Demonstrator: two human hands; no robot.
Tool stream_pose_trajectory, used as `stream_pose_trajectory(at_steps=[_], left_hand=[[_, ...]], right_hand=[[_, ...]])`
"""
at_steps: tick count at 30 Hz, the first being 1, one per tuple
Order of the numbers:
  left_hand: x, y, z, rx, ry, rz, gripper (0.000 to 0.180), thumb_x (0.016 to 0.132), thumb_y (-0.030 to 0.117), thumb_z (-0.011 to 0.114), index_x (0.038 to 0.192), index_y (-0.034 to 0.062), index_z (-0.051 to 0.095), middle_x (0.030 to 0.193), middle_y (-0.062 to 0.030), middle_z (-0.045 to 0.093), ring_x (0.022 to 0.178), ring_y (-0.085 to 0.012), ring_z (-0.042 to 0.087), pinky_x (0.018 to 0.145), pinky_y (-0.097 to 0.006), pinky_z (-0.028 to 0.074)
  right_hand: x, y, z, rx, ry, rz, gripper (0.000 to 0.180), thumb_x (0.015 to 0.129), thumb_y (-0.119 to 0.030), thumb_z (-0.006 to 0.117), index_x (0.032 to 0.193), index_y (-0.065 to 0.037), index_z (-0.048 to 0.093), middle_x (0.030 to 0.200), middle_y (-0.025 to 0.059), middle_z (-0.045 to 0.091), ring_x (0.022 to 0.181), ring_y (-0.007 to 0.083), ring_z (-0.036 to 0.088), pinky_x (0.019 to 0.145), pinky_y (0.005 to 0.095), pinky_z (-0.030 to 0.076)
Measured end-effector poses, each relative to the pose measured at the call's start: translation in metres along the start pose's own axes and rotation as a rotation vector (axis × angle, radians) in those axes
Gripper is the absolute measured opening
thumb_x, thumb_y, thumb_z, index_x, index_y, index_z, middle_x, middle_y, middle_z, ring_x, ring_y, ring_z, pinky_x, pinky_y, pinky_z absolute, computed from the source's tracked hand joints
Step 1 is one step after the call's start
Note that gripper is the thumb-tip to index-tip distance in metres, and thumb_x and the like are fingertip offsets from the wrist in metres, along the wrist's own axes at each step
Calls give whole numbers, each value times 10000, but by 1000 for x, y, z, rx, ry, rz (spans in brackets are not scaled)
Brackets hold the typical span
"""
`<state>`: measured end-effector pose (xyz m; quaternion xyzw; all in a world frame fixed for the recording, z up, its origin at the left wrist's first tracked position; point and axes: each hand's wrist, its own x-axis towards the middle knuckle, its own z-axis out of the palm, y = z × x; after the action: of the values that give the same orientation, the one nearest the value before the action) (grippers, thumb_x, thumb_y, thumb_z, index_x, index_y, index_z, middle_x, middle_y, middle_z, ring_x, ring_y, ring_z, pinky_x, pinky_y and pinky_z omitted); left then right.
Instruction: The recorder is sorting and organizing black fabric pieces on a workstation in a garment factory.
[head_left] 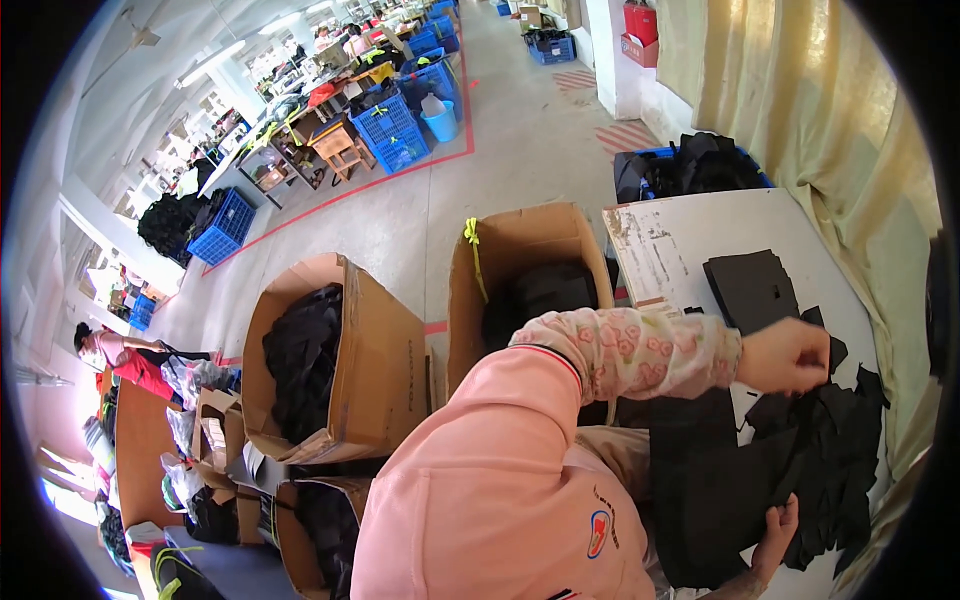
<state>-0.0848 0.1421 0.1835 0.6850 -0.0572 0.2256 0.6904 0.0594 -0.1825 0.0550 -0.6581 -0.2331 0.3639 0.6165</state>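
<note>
My left arm, in a flowered sleeve cover, reaches across to the right over a white table (655,235). Its hand, my left hand (785,358), has its fingers curled together above black cut pieces; whatever they pinch is hidden. Lower down, my right hand (778,535) grips the edge of a large black fabric piece (715,500), thumb on top. Beside it spreads a loose pile of black cut fabric pieces (840,450), overlapping along the table's right side. A neater stack of black pieces (752,285) lies farther back.
Two tall cardboard boxes (385,360) (550,225) with black pieces inside stand left of the table. A blue crate (765,180) of black material sits behind it. A curtain (800,80) hangs along the right. Another person (125,355) is at far left.
</note>
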Motion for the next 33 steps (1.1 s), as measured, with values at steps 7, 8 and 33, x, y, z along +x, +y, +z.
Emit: stream_pose_trajectory(at_steps=[7,8,33], left_hand=[[8,-24,-76,54,369,-112,135,864,136,630,842,12,583,666,-61,604,517,-112,588,435,-258,478],[10,-34,-87,75,369,-145,147,856,145,642,835,10,588,668,-67,611,521,-121,598,442,-259,486],[51,-177,166,375,-1535,-527,492,746,260,796,1127,-6,635,1007,-54,685,924,-139,604,852,-285,464]], right_hand=[[-31,98,-82,-351,179,120,508,824,18,579,1324,43,489,917,5,581,750,62,492,700,202,409],[-44,103,-89,-361,153,144,505,822,17,573,1321,38,496,932,10,584,758,65,496,702,200,406],[-77,-1,9,-844,311,-181,566,762,-251,751,1275,-169,528,832,139,666,786,333,655,709,389,509]])
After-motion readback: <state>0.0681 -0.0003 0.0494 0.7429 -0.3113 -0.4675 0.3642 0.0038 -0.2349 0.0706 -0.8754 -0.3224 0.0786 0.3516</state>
